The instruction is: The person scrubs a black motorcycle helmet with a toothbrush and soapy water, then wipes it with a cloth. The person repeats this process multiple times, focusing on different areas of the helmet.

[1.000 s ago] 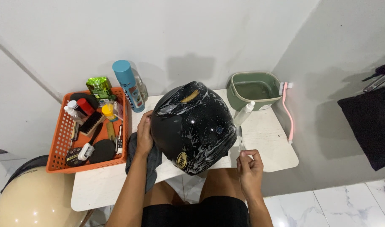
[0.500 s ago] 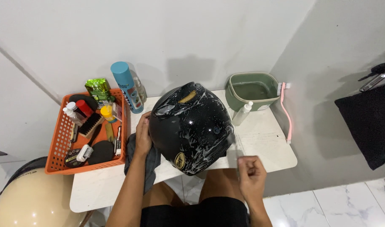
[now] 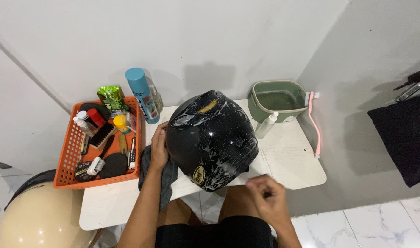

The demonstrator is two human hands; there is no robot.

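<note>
Nearest the camera, the right hand [image 3: 265, 195] is seen blurred over the lap, curled into a loose fist with the fingers pressed together; whether anything is pinched in it cannot be told. It hangs just off the front edge of the small white table [image 3: 292, 158], close to the lower rim of the glossy black motorcycle helmet [image 3: 210, 138], but apart from it. The helmet is placed at the middle of the table, streaked with white foam, with a round gold emblem low on its shell. The left hand [image 3: 158, 147] is laid flat against the helmet's left side, fingers together and pressed to the shell, and a grey cloth [image 3: 166, 177] is draped beneath that hand over the table edge. At the lower left, off the table, a rounded cream helmet [image 3: 40, 220] is partly seen. Further left, an orange plastic basket [image 3: 67, 158] is filled with brushes, small bottles and a round black pad. Behind it, a tall blue spray can [image 3: 141, 94] is stood upright by the wall. At the far right, a green plastic basin [image 3: 276, 98] of water is set, with a small clear spray bottle [image 3: 267, 125] just beside it and a pink long-handled brush [image 3: 314, 124] propped at the table's edge.
</note>
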